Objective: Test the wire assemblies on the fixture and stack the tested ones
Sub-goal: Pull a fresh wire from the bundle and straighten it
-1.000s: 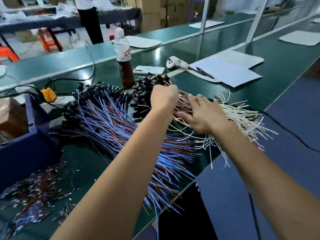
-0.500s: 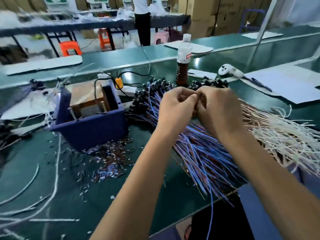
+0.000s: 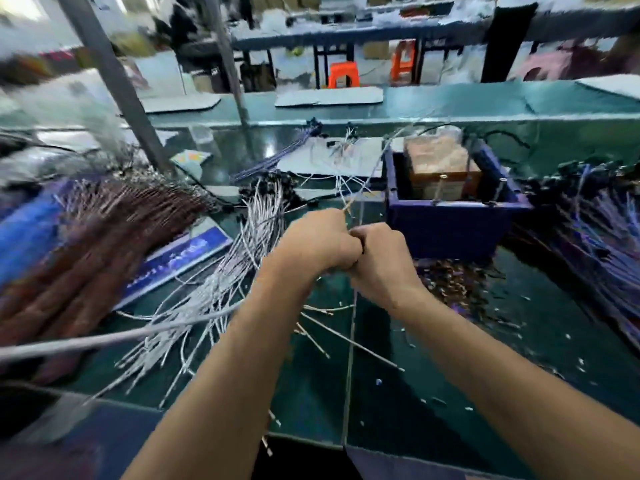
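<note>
Thin wire (image 3: 349, 358) running near-to-far, both hands, left (image 3: 320, 242) and right (image 3: 382, 259), fists touching, pinching it

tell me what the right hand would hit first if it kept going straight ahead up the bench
Probably the blue bin: the right hand is fisted on a thin wire just short of the bin's near wall. Depth is unclear, so it might pass to the bin's left.

table (image 3: 450, 375) dark green | bin (image 3: 450, 223) navy | wire pile (image 3: 221, 271) white | stool (image 3: 343, 74) orange

The box (image 3: 450, 220) sits on the table (image 3: 433, 375), wire piles (image 3: 214, 271) left, more wires (image 3: 602, 230) right.
</note>
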`<state>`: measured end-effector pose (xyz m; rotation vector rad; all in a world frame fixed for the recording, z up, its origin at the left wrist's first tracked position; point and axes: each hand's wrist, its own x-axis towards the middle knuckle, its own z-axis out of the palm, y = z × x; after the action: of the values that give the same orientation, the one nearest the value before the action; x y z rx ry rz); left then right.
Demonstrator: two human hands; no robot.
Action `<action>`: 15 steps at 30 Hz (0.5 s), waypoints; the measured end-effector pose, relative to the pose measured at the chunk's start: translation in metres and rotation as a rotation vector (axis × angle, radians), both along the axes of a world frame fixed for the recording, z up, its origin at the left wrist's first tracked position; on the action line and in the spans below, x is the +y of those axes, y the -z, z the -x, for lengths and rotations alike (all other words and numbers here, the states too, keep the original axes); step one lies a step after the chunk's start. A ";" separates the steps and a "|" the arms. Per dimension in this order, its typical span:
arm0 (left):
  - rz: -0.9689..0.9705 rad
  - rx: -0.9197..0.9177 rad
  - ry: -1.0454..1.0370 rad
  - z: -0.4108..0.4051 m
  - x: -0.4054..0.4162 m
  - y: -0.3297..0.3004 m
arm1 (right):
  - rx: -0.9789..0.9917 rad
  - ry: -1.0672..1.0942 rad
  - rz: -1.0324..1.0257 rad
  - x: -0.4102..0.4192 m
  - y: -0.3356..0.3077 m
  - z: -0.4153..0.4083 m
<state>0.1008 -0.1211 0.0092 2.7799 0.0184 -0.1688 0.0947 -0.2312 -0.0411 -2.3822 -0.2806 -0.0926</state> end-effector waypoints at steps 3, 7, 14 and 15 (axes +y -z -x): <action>-0.096 0.056 -0.001 -0.006 0.029 -0.007 | -0.047 -0.046 0.027 0.034 0.010 -0.009; -0.195 -0.009 -0.066 -0.028 0.046 -0.010 | -0.038 -0.083 0.065 0.067 0.018 -0.039; -0.298 -0.069 -0.098 -0.071 0.042 0.022 | 0.099 -0.027 -0.091 0.076 0.039 -0.081; -0.311 -0.055 -0.090 -0.077 0.042 0.021 | 0.109 -0.022 -0.090 0.077 0.041 -0.084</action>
<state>0.1779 -0.0789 -0.0120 3.0852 0.1689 -0.0708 0.1790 -0.1540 -0.0819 -2.2852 -0.2454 0.0339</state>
